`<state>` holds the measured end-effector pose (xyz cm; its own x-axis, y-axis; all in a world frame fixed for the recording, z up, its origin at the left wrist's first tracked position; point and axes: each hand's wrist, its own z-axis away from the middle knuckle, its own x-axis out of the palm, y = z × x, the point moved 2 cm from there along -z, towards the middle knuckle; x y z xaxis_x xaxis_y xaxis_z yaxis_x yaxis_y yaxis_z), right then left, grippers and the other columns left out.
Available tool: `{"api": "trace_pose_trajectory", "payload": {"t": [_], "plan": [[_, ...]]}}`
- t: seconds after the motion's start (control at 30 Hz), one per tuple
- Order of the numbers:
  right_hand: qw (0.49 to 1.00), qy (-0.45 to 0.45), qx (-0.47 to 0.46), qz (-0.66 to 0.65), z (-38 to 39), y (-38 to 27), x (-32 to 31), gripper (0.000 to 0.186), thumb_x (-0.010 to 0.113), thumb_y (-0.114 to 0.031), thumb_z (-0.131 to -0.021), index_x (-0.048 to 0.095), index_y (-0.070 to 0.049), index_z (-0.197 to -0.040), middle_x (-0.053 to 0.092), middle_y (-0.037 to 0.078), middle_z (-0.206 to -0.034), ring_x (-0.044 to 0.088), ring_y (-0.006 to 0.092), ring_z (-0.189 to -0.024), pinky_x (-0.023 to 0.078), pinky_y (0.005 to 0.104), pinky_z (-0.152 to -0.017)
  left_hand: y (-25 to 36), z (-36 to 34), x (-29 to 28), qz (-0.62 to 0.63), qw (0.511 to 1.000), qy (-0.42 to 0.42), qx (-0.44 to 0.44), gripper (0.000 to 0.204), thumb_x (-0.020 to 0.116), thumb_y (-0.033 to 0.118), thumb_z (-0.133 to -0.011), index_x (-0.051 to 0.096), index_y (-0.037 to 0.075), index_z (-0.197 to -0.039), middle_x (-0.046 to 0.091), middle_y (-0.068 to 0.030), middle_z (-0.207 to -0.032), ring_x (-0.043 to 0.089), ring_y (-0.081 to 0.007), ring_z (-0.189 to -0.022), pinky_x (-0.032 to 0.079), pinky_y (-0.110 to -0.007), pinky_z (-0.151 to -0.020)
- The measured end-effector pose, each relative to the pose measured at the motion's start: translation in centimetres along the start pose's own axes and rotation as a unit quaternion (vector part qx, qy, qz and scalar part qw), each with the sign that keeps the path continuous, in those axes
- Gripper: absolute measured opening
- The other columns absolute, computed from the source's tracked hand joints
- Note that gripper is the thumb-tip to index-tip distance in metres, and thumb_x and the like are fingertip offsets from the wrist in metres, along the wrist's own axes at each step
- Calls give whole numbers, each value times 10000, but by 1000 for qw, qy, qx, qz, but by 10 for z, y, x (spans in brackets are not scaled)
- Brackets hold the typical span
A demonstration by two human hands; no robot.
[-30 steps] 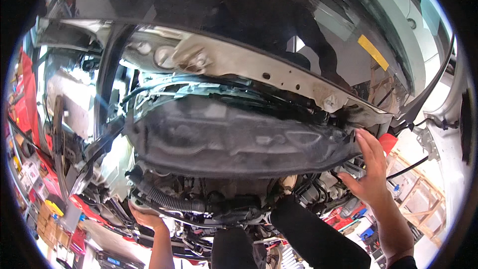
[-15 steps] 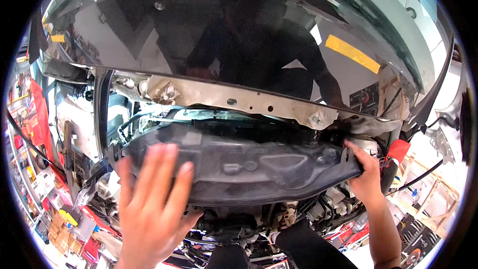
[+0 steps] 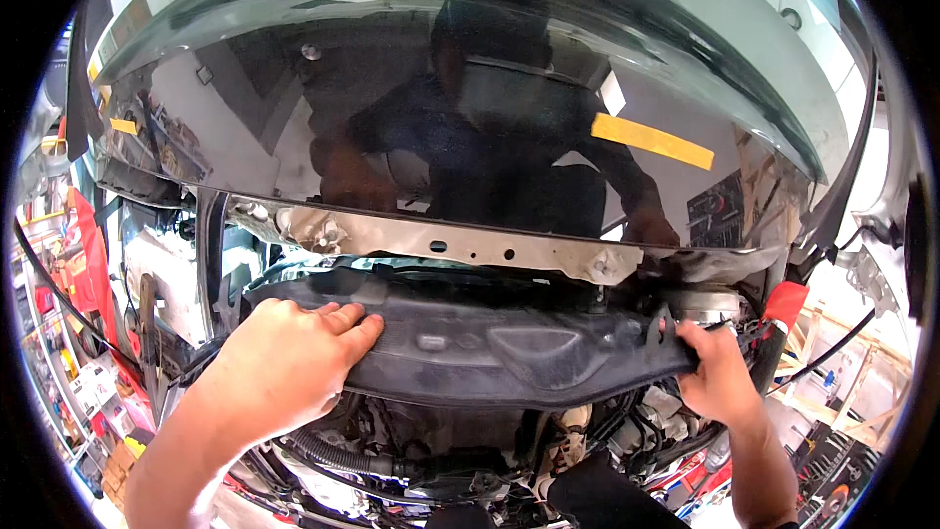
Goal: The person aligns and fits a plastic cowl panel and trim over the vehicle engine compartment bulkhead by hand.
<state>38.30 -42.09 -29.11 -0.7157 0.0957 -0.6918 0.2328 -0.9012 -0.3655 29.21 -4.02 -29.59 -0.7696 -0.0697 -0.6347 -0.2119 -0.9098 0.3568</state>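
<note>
Your right hand (image 3: 720,367) grips the right end of the black panel (image 3: 441,358), which lies crosswise, its far edge close to the beige metal bar (image 3: 392,237). Your left hand (image 3: 294,348) lies bent-fingered on its left part; whether it grips, I cannot tell. Past the near edge, engine parts (image 3: 431,451) show.

My left head camera looks down and ahead, close above my left hand (image 3: 299,348) and right hand (image 3: 720,372), toward dark glass (image 3: 392,88) on the far side.
</note>
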Motion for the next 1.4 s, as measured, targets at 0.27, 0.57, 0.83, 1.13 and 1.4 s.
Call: {"api": "trace_pose_trajectory", "payload": {"t": [0.27,0.57,0.83,1.13,1.4], "plan": [[998,24,-40,-37,3,15,6,617,666,-81,-698,508,-25,-1292,615,225,-1166,576,363,-1125,440,414,-966,29,19,35,31,989,136,-56,710,701,-11,-558,555,13,-1253,590,-174,-1282,601,-308,-1157,512,-380,-936],[978,197,63,-12,70,79,27,646,744,-140,-722,506,8,-1304,642,241,-1093,612,414,-1023,479,428,-895,34,9,16,69,991,95,-64,739,713,32,-598,530,72,-1313,577,-144,-1306,592,-302,-1173,522,-386,-910],[994,37,37,97,60,76,16,664,725,-217,-756,494,43,-1321,644,246,-886,625,418,-829,486,457,-768,33,14,11,69,996,30,-43,697,701,76,-684,499,60,-1351,537,-167,-1355,538,-308,-1239,495,-395,-947],[972,233,-10,23,60,78,39,305,735,-127,-758,562,-18,-985,600,161,-931,601,369,-863,485,430,-761,-103,125,94,370,712,492,-338,629,268,506,-1036,472,29,-1391,604,-135,-1252,555,-243,-1166,392,-375,-1027],[959,241,-78,131,58,104,46,323,762,-158,-743,595,-16,-980,636,152,-906,626,367,-839,518,411,-767,-112,126,134,403,862,158,-263,706,317,583,-998,492,6,-1364,604,-53,-1008,526,-147,-939,398,-286,-892]]}}
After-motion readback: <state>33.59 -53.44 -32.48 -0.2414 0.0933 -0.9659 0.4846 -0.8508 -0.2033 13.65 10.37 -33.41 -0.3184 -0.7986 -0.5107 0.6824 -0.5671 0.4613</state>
